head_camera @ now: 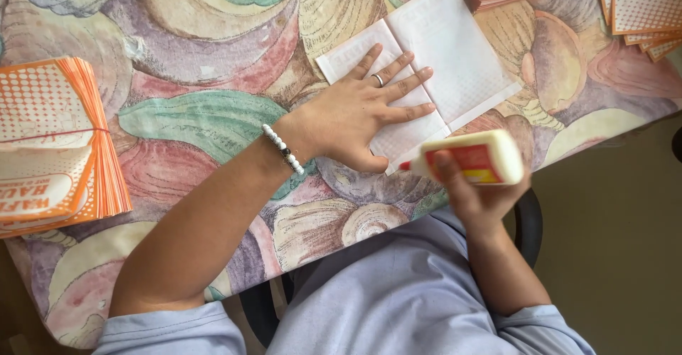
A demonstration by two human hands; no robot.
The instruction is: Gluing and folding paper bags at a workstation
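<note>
pressing white sheet [455, 50] under left hand [362, 113]; right hand [476, 195] gripping glue bottle [472, 157]

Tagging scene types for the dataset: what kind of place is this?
Probably a home table used for paper craft work, not a factory line: a shell-patterned tablecloth, banded stacks of orange printed sheets, and a glue bottle in the right hand.

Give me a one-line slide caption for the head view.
Left hand flattens white paper sheet on shell-patterned tablecloth; right hand holds glue bottle.
</note>
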